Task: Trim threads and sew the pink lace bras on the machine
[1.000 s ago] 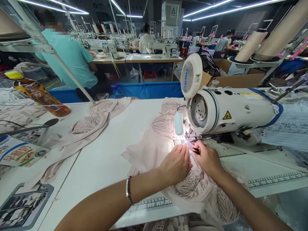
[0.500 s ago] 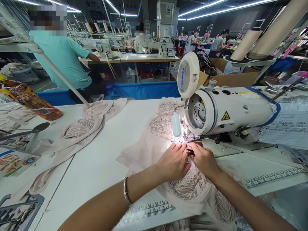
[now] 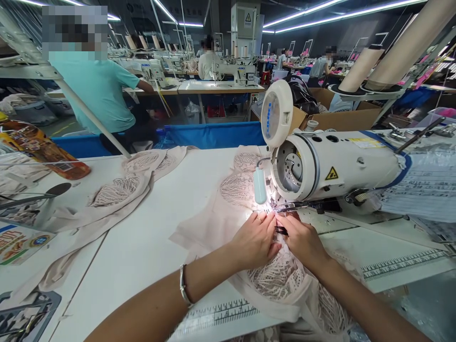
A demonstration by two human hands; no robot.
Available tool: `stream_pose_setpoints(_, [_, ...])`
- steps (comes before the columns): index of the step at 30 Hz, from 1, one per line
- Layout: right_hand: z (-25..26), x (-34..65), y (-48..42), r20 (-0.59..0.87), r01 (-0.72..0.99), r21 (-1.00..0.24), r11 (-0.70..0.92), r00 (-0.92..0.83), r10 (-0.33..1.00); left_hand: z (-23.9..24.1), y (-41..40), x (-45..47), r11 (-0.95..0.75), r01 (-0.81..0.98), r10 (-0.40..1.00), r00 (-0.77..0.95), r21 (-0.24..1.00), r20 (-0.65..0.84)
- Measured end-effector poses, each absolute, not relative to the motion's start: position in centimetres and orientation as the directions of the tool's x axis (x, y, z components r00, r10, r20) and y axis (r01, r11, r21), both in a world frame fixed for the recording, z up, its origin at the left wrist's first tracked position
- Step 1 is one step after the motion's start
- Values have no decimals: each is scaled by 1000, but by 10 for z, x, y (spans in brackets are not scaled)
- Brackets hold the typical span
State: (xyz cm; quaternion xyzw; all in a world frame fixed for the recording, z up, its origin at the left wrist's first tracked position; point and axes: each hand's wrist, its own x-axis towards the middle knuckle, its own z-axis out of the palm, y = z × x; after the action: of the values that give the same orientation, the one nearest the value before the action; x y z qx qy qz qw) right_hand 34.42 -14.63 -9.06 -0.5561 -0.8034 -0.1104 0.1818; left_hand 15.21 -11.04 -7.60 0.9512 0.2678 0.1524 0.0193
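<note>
Pale pink lace fabric [image 3: 278, 275] lies under the head of a white sewing machine [image 3: 331, 161]. My left hand [image 3: 254, 240] presses flat on the fabric, fingertips at the lit needle area [image 3: 272, 206]. Pressed against the same fabric beside it, my right hand [image 3: 302, 240] has its fingers curled and pinches a small dark tool [image 3: 281, 231]. The two hands touch each other just in front of the needle. A silver bracelet [image 3: 185, 287] sits on my left wrist.
More pink lace pieces [image 3: 121, 190] trail across the white table [image 3: 153, 237] to the left. A brown bottle [image 3: 42, 149] lies at far left. A ruler strip [image 3: 402, 263] runs along the table's front. A person in a teal shirt [image 3: 94, 90] stands behind; other workers sit farther back.
Both hands have edged slightly forward toward the needle with the fabric. The view has shifted a little to the right.
</note>
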Motion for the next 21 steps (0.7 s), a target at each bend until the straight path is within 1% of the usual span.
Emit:
stream_pose_setpoints(4, [-89, 343, -146, 401, 943, -13, 332, -299, 866, -75, -110, 151, -851, 522, 516, 805, 65, 292])
stream_pose_setpoints(11, [-89, 343, -144, 402, 942, -33, 334, -294, 867, -74, -111, 151, -843, 537, 528, 809, 38, 259])
stream_pose_setpoints(17, [-87, 342, -142, 422, 930, -50, 363, -310, 852, -76, -109, 150, -835, 550, 527, 804, -8, 276])
stream_pose_setpoints(19, [-86, 341, -142, 423, 934, -73, 350, -289, 859, -76, -108, 151, -828, 559, 524, 797, -38, 301])
stream_pose_setpoints(21, [-85, 342, -141, 398, 947, -111, 301, -235, 887, -77, -110, 152, -841, 529, 475, 821, -109, 316])
